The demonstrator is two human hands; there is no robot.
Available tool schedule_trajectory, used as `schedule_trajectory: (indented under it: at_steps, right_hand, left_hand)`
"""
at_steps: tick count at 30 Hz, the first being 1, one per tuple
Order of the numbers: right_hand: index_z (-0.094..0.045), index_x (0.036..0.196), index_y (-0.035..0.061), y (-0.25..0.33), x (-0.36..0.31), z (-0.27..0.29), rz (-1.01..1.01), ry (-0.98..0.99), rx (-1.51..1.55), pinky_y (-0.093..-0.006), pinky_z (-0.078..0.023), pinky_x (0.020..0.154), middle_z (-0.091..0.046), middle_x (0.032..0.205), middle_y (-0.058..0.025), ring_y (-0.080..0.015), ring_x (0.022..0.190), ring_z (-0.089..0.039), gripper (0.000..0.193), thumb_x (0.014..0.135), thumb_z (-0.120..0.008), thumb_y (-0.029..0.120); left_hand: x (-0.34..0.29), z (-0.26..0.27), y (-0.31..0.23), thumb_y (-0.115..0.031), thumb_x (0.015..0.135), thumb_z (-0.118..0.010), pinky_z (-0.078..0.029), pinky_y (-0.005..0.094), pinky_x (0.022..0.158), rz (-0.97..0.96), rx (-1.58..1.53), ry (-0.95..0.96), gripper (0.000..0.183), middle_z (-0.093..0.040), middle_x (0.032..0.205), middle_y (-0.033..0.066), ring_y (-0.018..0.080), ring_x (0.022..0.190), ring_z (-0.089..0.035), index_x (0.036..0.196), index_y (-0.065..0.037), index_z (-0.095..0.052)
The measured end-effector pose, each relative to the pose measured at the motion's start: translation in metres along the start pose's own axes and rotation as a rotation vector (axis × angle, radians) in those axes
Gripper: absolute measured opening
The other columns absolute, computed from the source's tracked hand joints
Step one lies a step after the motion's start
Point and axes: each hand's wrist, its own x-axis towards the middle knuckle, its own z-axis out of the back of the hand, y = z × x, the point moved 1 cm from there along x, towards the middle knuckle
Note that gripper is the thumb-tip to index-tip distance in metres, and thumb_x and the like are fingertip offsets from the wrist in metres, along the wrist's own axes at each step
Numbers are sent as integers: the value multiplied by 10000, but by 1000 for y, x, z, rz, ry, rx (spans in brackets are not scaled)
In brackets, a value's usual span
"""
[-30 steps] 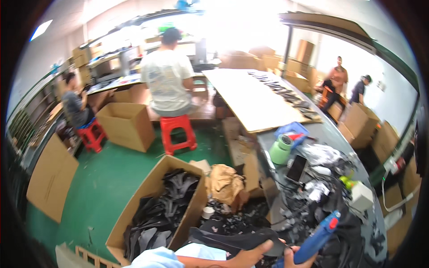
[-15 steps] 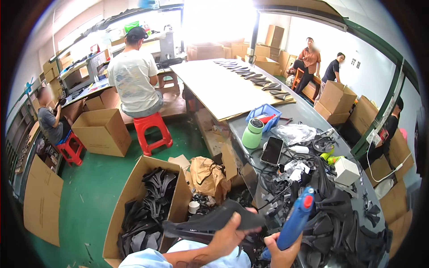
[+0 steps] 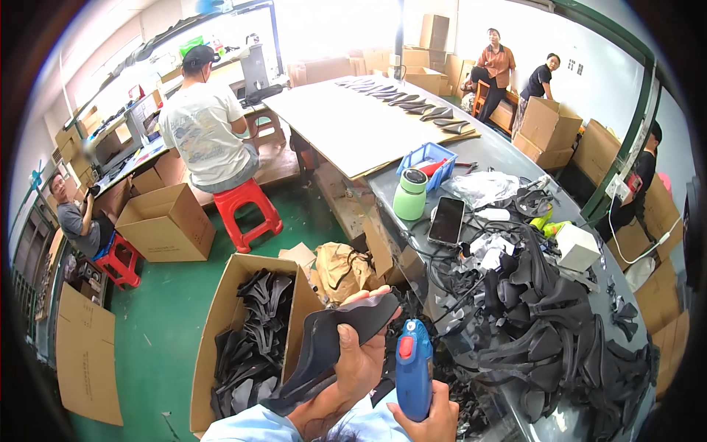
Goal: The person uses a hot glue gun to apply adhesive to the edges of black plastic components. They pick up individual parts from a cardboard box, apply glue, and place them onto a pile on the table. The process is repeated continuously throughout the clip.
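Note:
A long, curved black moulded piece [image 3: 324, 346] lies along my left hand [image 3: 362, 361], held tilted between the thumb in front and the fingers behind. Just to its right, my right hand [image 3: 434, 414] is closed round a blue hand-held power tool [image 3: 414, 379] with a red button, standing nearly upright. The tool's head sits close to the piece, seemingly apart from it. Below and left of the hands, an open cardboard box [image 3: 204, 368] holds several similar black pieces [image 3: 258, 331]. More black pieces [image 3: 549, 346] are heaped on the grey table [image 3: 508, 401] at the right.
On the table are a phone [image 3: 446, 221], a green bottle [image 3: 411, 197], a blue basket [image 3: 444, 177], a white box [image 3: 577, 247] and cables. Black parts line a pale board [image 3: 346, 136]. Several people, one on a red stool [image 3: 247, 214], are around the room.
My left hand has raised the black piece and turned it from nearly level to steeply slanted. The blue tool has moved left and lower, and stands more upright. The view has shifted slightly.

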Motion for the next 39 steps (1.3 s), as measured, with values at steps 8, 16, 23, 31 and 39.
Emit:
schedule_trajectory:
  at_steps: [8,16,23,31,39]
  right_hand:
    - [-475,1054,21,1,-3,-3,47,22,26,-383,-504,618,-616,832,-208,-350,729,-631,560,654,-790,254]
    - [-479,1043,25,4,-2,0,81,-3,44,-382,-498,597,-608,787,-199,-350,697,-625,546,652,-791,241]
    - [-487,1048,23,-3,2,9,151,-46,-96,-399,-482,584,-601,751,-197,-364,660,-607,528,646,-773,210]
    - [-495,1033,9,-11,3,12,203,-87,-181,-403,-469,559,-585,694,-196,-365,622,-593,477,680,-744,212]
    - [-492,1028,2,-14,4,10,216,-108,-193,-404,-470,554,-586,694,-197,-365,616,-596,483,677,-749,212]
  left_hand:
    - [-6,8,9,-516,860,-476,-386,384,992,-52,18,27,618,-445,1273,184,287,1164,-471,1253,-55,-355]
    - [-5,8,2,-538,857,-468,-352,375,1005,-63,144,140,637,-462,1250,199,259,1161,-471,1214,-19,-374]
    - [11,11,-17,-495,867,-492,-364,399,995,194,175,211,586,-525,1170,225,278,1152,-486,1165,6,-438]
    - [39,2,-43,-213,877,-547,-470,419,880,404,271,212,327,-600,1011,185,301,1017,-582,1093,30,-509]
    - [39,6,-40,-159,861,-592,-439,272,835,349,557,280,275,-601,972,85,139,920,-561,1066,15,-535]
